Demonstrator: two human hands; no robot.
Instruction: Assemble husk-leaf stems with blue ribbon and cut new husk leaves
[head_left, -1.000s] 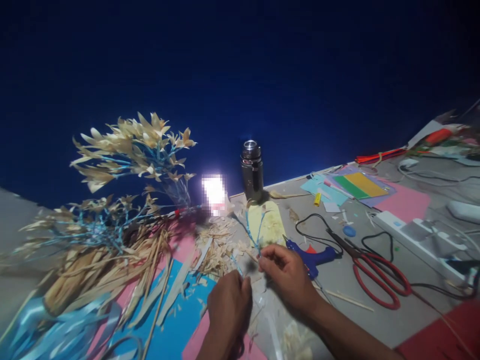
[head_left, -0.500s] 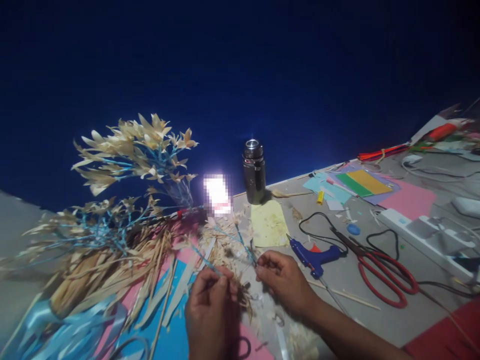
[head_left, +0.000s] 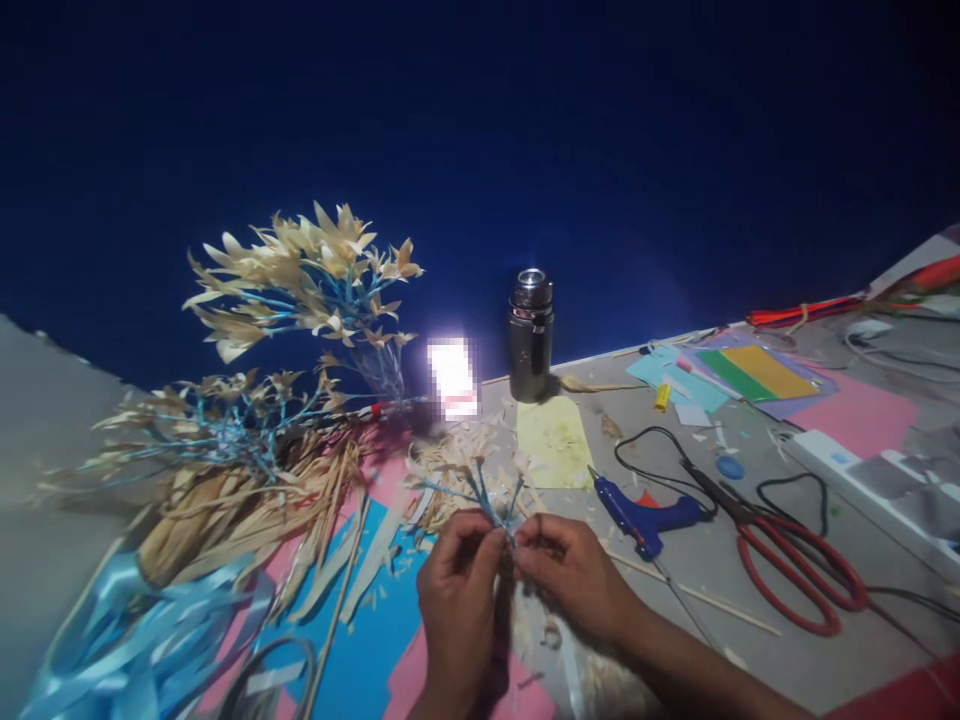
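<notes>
My left hand [head_left: 459, 590] and my right hand [head_left: 568, 575] meet at the table's near edge, fingers pinched together on a small sprig of blue stems with pale leaf tips [head_left: 487, 492]. The sprig fans upward from between the fingertips. Just behind it lies a heap of pale dried-leaf scraps [head_left: 454, 455]. A blue glue gun [head_left: 641, 512] rests on the table to the right of my right hand.
Tall leaf sprays on blue stems [head_left: 300, 275] and dried strips [head_left: 225, 510] stand left, above light-blue ribbon [head_left: 112, 640]. A steel flask [head_left: 531, 335], yellow paper [head_left: 555, 442], red scissors [head_left: 795, 565], black cord, a power strip [head_left: 870, 475] and coloured sheets [head_left: 742, 372] lie right.
My hands have drawn together from apart, and the sprig now stands upright between both sets of fingertips. The view has shifted slightly left and down.
</notes>
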